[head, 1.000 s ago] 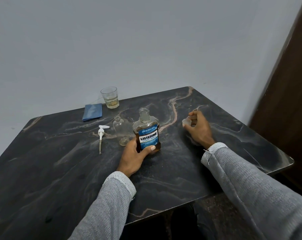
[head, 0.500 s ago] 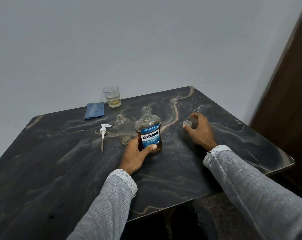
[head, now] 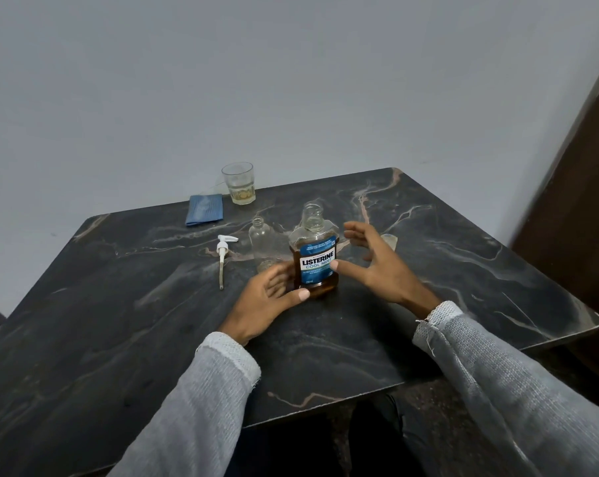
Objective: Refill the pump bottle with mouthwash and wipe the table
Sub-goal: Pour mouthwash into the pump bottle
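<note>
The uncapped mouthwash bottle, amber liquid under a blue label, stands upright mid-table. My left hand cups its lower left side, thumb across the front of its base. My right hand hovers just right of it with fingers spread, its thumb tip at the label's right edge. The small clear cap lies on the table behind my right hand. The empty clear pump bottle stands just left of the mouthwash, and its white pump head lies flat further left. A folded blue cloth sits near the back edge.
A glass tumbler with a little yellowish liquid stands at the back beside the cloth. The dark marble table meets a grey wall behind. A dark wooden door is at the right.
My right hand let go of the cap on the table and moved left to the mouthwash bottle, fingers spread. My left thumb slid down from the label to the base.
</note>
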A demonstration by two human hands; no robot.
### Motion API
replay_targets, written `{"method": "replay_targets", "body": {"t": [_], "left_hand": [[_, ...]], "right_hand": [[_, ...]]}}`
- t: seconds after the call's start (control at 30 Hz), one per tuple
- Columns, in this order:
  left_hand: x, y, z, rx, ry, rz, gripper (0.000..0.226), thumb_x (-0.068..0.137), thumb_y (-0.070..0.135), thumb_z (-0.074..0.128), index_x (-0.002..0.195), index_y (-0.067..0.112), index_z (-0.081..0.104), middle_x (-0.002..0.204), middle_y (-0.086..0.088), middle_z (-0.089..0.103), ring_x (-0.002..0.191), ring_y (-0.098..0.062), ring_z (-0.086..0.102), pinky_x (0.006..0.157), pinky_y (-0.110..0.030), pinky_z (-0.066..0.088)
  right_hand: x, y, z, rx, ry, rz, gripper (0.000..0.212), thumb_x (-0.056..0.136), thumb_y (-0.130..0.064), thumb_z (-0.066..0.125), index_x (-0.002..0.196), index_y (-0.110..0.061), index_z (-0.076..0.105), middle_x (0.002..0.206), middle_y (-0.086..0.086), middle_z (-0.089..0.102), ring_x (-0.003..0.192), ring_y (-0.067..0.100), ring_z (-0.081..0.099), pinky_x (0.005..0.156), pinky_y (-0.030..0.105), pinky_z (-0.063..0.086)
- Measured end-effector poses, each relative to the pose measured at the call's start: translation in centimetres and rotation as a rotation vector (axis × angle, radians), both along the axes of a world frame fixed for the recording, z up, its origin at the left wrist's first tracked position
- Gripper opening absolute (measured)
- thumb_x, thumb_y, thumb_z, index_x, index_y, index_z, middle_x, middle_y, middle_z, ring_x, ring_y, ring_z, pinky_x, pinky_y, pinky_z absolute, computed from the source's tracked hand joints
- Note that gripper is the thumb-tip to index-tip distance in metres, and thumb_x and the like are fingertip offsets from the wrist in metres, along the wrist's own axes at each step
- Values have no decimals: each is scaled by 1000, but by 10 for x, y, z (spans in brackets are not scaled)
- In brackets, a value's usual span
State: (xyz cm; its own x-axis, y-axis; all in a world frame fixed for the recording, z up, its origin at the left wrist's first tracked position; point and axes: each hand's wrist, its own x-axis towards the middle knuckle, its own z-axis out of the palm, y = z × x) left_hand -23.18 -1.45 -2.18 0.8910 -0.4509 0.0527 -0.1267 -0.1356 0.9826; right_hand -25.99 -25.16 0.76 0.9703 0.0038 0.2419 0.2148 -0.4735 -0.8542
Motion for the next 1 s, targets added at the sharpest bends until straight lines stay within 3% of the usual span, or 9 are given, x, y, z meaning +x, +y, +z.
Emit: {"method": "replay_targets", "body": {"t": [0.1, 0.23, 0.37, 0.47, 0.57, 0.63, 1.0], "left_hand": [[-8, 25, 1, -28, -56, 21, 58, 72, 35, 77, 127, 25, 58, 123, 6, 67, 114, -7, 62, 96, -23, 49], [-4, 43, 5, -95, -154, 212, 32, 78, 30, 74, 109, 25, 68, 105, 1, 73, 99, -17, 69, 88, -28, 55], [14, 44, 6, -95, -262, 418, 17, 82, 20, 74, 96, 28, 68, 95, 9, 72, 89, -7, 68, 78, -20, 54], [28, 37, 7, -90, -287, 522, 24, 81, 27, 75, 102, 33, 64, 99, 10, 68, 92, 1, 64, 74, -11, 50], [40, 29, 6, -90, -258, 520, 40, 80, 30, 76, 115, 34, 57, 112, 15, 61, 103, 5, 59, 74, -5, 47], [46, 24, 5, -96, -240, 504, 50, 80, 30, 76, 123, 31, 52, 118, 15, 59, 109, 4, 56, 74, -4, 46], [62, 13, -5, -65, -252, 411, 63, 77, 32, 78, 132, 26, 48, 124, 7, 58, 112, -1, 56, 92, -24, 50]], "right_hand": [[5, 16, 4, 31, 32, 56, 85, 74, -41, 79, 143, -26, 31, 133, -12, 48, 123, 2, 46, 97, 18, 39], [11, 32, 6, 104, 54, 79, 89, 70, -40, 80, 143, -21, 31, 130, -12, 55, 120, 4, 53, 94, 16, 48], [14, 38, 1, 149, 45, 49, 78, 72, -32, 80, 136, -17, 39, 126, -4, 60, 118, 12, 59, 99, 38, 51], [14, 37, 2, 162, 45, 33, 75, 69, -36, 81, 131, -17, 44, 123, -2, 63, 115, 14, 61, 98, 41, 52], [15, 38, 5, 164, 47, 18, 68, 71, -31, 82, 127, -18, 46, 120, -3, 65, 112, 12, 63, 95, 38, 54], [14, 39, 9, 142, 39, 2, 69, 67, -38, 79, 125, -22, 46, 118, -8, 65, 110, 7, 63, 93, 34, 55], [36, 30, 36, -93, -68, -71, 58, 76, -32, 78, 123, -21, 45, 124, -4, 61, 106, 12, 64, 85, 29, 57]]}}
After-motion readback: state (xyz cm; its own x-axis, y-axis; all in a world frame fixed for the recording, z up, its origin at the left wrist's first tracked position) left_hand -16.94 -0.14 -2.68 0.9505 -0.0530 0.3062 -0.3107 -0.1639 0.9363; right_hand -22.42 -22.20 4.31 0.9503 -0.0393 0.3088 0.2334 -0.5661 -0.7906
